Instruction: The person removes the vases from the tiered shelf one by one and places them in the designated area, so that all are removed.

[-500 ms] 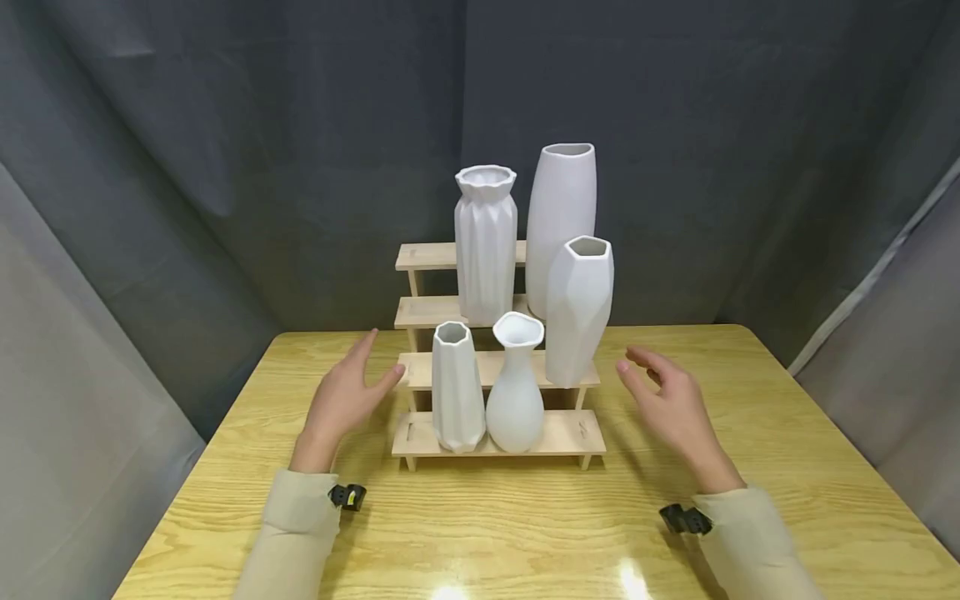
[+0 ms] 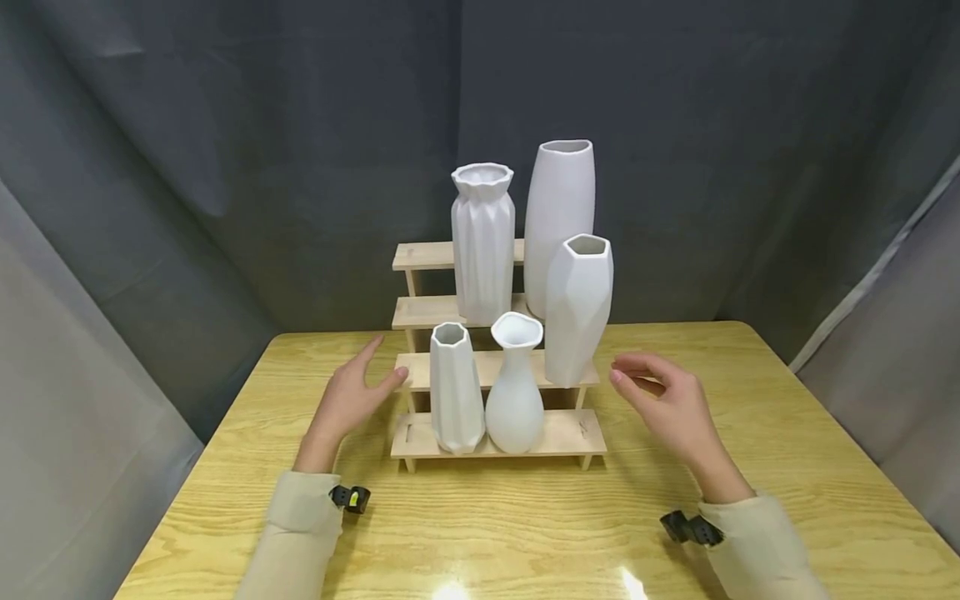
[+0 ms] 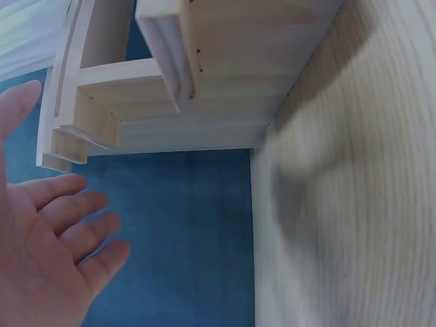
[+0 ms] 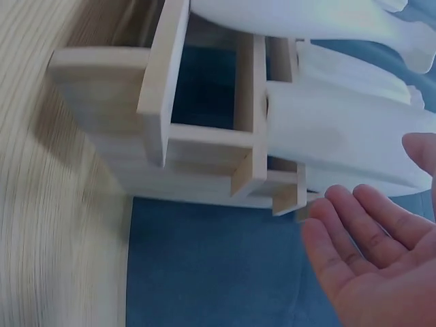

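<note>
Both our hands hover open over the wooden table [image 2: 525, 517], one on each side of the stepped wooden display stand [image 2: 573, 432], and neither holds anything. Our left hand [image 2: 347, 402] has its fingers straight and spread, palm turned toward the stand; its thumb tip lies just beside the left end of the second step, though we cannot tell whether it touches. In the left wrist view that hand [image 3: 48, 252] shows as an open palm, with the stand's side [image 3: 170, 88] near it and apart from the fingers. Our right hand [image 2: 667, 404] is held loosely, fingers a little curved and apart, near the right end of the stand — clear of it. The right wrist view shows the palm [image 4: 375, 266] open below the stand's frame [image 4: 204, 143].

Table first: light yellow wood with a strong grain and a glossy sheen, rounded corners, set against dark grey curtains [image 2: 300, 125] that close off the space on all sides.

On the stand's lowest step stand a small faceted white vase [image 2: 455, 387] and, touching or just beside it, a small bottle-shaped white vase [image 2: 515, 392]. One step up, on the right, is a tall faceted white vase [image 2: 578, 310]. Higher still are a pleated white vase [image 2: 483, 243] and a tall smooth white vase [image 2: 558, 208] — the tallest. Beige sleeves [image 2: 296, 525] cover both our forearms.
</note>
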Action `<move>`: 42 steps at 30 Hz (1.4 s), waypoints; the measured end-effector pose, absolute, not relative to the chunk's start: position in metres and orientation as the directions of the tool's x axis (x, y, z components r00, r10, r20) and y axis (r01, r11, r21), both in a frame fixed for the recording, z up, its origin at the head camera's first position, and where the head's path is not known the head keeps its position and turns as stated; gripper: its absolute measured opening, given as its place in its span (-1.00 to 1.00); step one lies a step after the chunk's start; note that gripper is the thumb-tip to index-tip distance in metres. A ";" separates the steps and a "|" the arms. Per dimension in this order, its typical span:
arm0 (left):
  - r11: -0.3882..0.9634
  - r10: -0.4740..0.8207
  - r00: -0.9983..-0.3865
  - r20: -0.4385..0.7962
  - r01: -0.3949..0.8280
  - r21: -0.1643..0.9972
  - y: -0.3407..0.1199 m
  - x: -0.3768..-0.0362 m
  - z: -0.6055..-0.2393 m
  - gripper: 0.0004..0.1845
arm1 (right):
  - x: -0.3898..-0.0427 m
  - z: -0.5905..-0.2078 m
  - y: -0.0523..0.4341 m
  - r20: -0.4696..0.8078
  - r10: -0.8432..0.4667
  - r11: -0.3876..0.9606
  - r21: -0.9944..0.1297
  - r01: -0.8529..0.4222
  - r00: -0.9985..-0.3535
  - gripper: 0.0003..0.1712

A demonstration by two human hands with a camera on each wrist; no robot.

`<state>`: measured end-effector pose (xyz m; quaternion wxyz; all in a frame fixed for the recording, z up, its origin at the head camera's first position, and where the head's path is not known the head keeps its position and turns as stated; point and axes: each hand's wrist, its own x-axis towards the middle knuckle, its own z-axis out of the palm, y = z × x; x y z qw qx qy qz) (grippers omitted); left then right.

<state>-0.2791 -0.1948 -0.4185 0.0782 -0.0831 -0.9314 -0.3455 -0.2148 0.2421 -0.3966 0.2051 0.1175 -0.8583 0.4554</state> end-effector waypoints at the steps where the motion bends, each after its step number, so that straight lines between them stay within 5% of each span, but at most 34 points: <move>1: 0.745 0.104 -0.974 0.203 0.212 0.633 -0.195 -0.280 -0.419 -0.04 | -0.213 -0.396 0.240 0.454 -0.020 0.541 -0.744 -0.391 -0.891 -0.62; 20: 0.691 0.189 -0.960 0.206 0.279 0.667 -0.191 -0.287 -0.429 -0.06 | -0.208 -0.390 0.209 0.423 -0.177 0.279 -0.844 -0.458 -0.889 -0.64; 42: 0.651 0.226 -0.955 0.194 0.297 0.699 -0.186 -0.296 -0.439 -0.05 | -0.214 -0.398 0.171 0.371 -0.243 0.256 -0.866 -0.429 -0.896 -0.46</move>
